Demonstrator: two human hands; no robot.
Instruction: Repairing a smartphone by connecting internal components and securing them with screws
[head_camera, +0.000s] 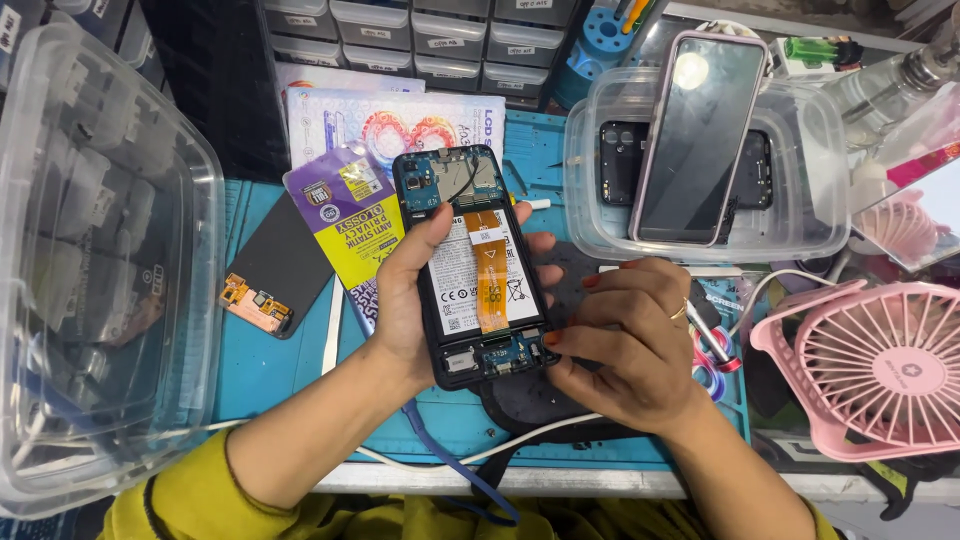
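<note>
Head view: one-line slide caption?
Left hand holds an opened phone with orange flex cable; right hand touches its lower edge.

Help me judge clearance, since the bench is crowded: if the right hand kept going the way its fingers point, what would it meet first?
The right hand points left, fingertips already on the lower edge of the opened black phone with the orange ribbon cable. Past that is the left hand holding it.

We note the opened phone (472, 262) at bench centre. Left of it: spare screen (275, 268), then large tub (95, 260). Behind-right: a container (800, 150) with another phone (697, 135) leaning in it. Right: desk fan (880, 365).
</note>
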